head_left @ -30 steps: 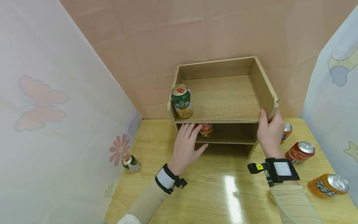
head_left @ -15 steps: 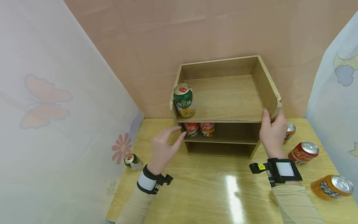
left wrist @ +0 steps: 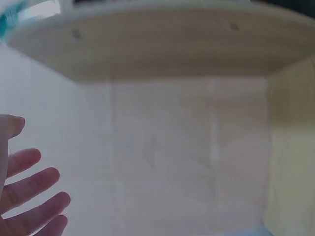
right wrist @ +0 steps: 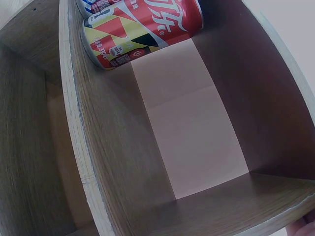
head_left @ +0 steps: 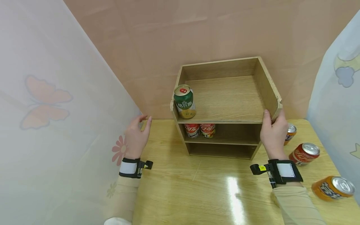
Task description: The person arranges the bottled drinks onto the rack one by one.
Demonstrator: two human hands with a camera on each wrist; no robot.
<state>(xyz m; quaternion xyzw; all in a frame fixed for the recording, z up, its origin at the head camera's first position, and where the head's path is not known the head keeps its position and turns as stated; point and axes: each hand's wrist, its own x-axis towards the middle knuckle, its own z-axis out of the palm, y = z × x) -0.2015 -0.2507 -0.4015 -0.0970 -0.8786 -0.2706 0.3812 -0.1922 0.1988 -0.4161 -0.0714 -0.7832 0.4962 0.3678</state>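
Observation:
My right hand (head_left: 274, 134) grips the right front corner of a wooden shelf (head_left: 225, 93), thumb on the front edge of its top board. Just its fingertips (right wrist: 302, 227) show in the right wrist view's corner. My left hand (head_left: 136, 137) is raised left of the shelf, apart from it, thumb and fingers spread around nothing. In the left wrist view its fingers (left wrist: 34, 189) stand beside the blurred wooden side panel (left wrist: 162, 44). A green-and-gold can (head_left: 184, 101) stands upright at the top level's left end. Two red cans (head_left: 207, 130) stand side by side in the middle compartment.
Right of the shelf, an orange can (head_left: 289, 134), a red can (head_left: 304, 153) and another orange can (head_left: 333, 188) stand on the wooden table (head_left: 208, 193). A patterned cloth wall (head_left: 70, 140) rises close on the left, a pinkish cloth (head_left: 219, 31) behind the shelf.
My left hand has drawn out from the middle compartment and moved left, uncovering the left red can. The green can on the table's left is now hidden behind it. The right hand keeps its grip.

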